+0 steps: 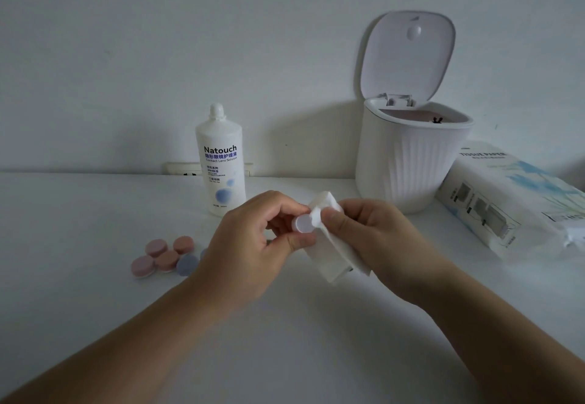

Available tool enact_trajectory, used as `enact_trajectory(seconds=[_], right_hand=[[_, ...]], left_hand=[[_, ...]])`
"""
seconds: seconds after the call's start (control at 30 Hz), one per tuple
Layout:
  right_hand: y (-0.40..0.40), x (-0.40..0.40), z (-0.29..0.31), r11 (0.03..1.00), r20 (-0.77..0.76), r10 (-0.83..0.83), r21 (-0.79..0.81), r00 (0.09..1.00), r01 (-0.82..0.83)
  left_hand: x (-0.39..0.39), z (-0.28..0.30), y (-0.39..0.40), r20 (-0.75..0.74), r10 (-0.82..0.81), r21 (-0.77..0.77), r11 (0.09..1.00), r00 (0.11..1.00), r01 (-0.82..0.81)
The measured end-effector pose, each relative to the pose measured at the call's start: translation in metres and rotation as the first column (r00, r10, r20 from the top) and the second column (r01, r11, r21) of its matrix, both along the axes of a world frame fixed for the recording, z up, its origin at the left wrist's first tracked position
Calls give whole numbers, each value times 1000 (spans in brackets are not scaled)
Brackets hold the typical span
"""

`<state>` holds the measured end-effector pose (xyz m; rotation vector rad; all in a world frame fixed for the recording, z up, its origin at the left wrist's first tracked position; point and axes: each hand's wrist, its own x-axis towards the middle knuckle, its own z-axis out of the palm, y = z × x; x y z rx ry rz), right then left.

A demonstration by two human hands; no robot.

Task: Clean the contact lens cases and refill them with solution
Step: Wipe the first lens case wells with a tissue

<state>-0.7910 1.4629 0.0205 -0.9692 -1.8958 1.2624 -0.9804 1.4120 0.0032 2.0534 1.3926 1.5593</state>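
Wiping a lens-case piece over the white table [95,324].

Nearest, the left hand [253,245] pinched a small white lens-case piece [304,223] between thumb and fingers; the right hand [376,239], just to its right, pinched a folded tissue [332,255] against that piece. Left of the hands lay pink and blue case caps [164,258]. Farther stood the solution bottle [221,163], an open-lidded bin [408,156] and, at right, a tissue pack [512,201].

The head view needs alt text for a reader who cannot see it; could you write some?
The left hand holds a small white lens-case piece while the right hand wipes it with a tissue. Behind stand a capped solution bottle and an open bin.
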Motion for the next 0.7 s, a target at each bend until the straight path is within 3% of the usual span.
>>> enact_trajectory(seconds=[0.17, 0.27, 0.53, 0.6, 0.7], right_hand=[[1, 3, 4, 990, 220, 140, -7, 965, -142], [2, 3, 2, 991, 178, 130, -7, 975, -130], [3, -1, -5, 996, -116, 51, -71, 992, -60], [3, -1, -5, 995, -117, 61, -71, 991, -69], [3, 2, -4, 992, 5, 115, -60, 993, -115]], left_hand=[[-8, 1, 0, -104, -57, -117, 992, 993, 45], [-8, 2, 0, -69, -53, -117, 992, 996, 45], [1, -5, -4, 100, -13, -26, 1000, 995, 16], [1, -6, -3, 83, -21, -33, 999, 996, 23], [-4, -4, -1, 39, -50, -86, 995, 998, 53]])
